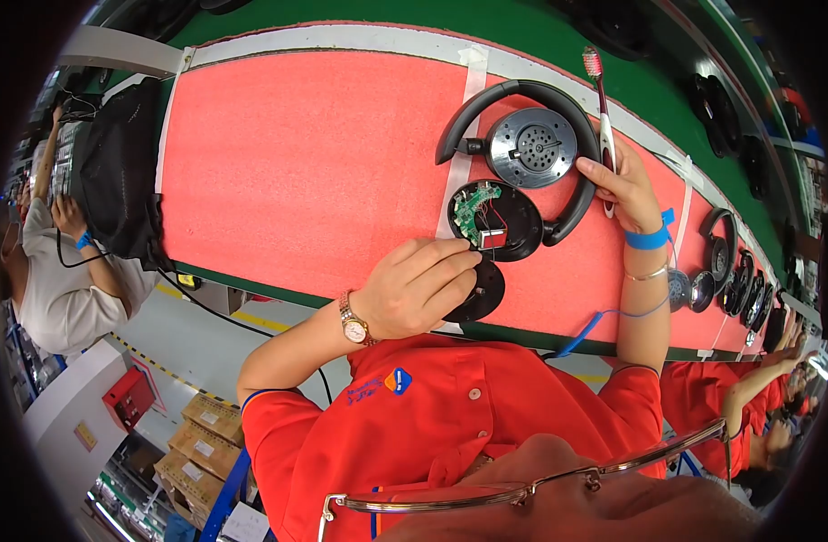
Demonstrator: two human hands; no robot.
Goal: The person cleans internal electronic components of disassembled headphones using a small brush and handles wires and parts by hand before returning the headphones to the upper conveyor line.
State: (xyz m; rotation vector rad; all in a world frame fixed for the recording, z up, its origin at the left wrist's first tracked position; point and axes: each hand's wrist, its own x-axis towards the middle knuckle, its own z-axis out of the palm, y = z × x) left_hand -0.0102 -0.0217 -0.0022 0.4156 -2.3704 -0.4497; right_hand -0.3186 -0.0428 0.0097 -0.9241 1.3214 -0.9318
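Observation:
Black headphones (567, 99) lie on the pink mat, one ear cup showing a round silver plate (533, 147). The other cup (520, 217) is open, with a green circuit board (473, 206), thin wires and a red-and-white part (493, 238) inside. A round black piece (484, 296) sits just below it. My left hand (423, 285) is closed, its fingertips where the open cup and the round piece meet; what they pinch is hidden. My right hand (629, 185) grips a toothbrush (604, 117), bristles pointing up and away, with the thumb beside the headband.
Pink mat (288, 172) spreads leftward. More headphones (721, 248) line the right side. A black bag (120, 172) stands at the left end, near a co-worker in a white shirt (71, 289). A blue coiled cord (581, 336) runs from my right wrist. Another co-worker's red sleeve (703, 388) shows at right.

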